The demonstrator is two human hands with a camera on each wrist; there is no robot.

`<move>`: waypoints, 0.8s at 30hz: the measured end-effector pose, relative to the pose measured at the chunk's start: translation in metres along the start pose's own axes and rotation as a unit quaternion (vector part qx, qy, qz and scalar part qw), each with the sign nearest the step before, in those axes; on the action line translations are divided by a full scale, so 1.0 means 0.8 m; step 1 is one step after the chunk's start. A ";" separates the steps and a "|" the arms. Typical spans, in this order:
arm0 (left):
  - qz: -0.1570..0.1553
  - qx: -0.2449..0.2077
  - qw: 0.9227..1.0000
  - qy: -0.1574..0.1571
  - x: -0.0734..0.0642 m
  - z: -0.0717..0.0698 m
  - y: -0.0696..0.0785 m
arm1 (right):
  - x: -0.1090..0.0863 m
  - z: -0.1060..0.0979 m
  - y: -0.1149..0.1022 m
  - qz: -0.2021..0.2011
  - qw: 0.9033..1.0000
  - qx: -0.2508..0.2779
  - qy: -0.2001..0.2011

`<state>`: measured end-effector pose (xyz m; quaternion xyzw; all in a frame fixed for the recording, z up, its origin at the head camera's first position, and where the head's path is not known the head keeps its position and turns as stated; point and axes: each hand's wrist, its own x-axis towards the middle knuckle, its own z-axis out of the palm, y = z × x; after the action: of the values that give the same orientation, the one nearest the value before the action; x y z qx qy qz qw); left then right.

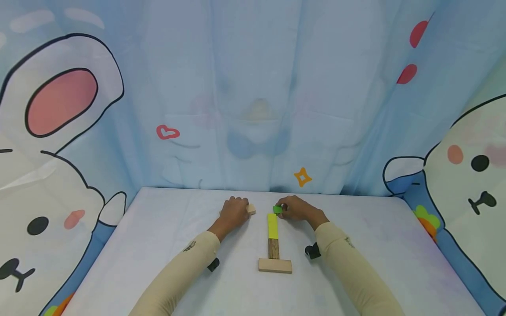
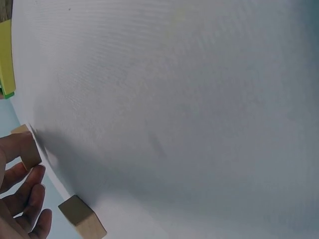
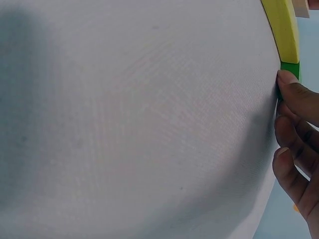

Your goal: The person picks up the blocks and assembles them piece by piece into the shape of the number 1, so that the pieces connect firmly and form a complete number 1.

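Note:
My left hand point(image 1: 234, 213) pinches a small light wooden block point(image 1: 251, 209) between thumb and fingers, seen also in the left wrist view as a wooden block point(image 2: 31, 152). Across from it, my right hand point(image 1: 294, 208) grips a green block point(image 1: 277, 210) at the far end of a yellow block point(image 1: 272, 226). In the right wrist view the green block point(image 3: 290, 68) meets the yellow block's end, the thumb on its side. Below the yellow piece a dark brown wooden block point(image 1: 273, 249) continues the line down to a wide light wooden block point(image 1: 275, 266) lying crosswise.
Another wooden block point(image 2: 83, 218) lies near the left hand, mostly hidden behind it in the head view. A white-covered table point(image 1: 166, 263) carries everything. Behind its far edge hangs a light blue cartoon curtain point(image 1: 253, 87).

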<state>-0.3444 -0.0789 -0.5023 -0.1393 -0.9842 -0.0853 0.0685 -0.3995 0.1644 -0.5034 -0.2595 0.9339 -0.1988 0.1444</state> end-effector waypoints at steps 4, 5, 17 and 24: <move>0.004 -0.004 1.000 0.001 0.000 -0.001 0.001 | 0.001 0.000 0.000 0.003 1.000 0.003 -0.002; 0.004 -0.005 1.000 0.002 0.000 -0.001 0.002 | 0.001 0.000 0.000 0.004 1.000 0.003 -0.003; 0.009 -0.018 1.000 0.003 0.003 0.005 0.003 | 0.004 0.004 0.004 0.010 1.000 -0.006 -0.004; 0.014 -0.016 1.000 0.009 0.005 0.010 0.006 | 0.003 0.003 0.001 0.018 1.000 -0.007 -0.006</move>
<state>-0.3478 -0.0715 -0.5087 -0.1532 -0.9801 -0.1011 0.0760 -0.4010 0.1625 -0.5062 -0.2449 0.9389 -0.1880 0.1521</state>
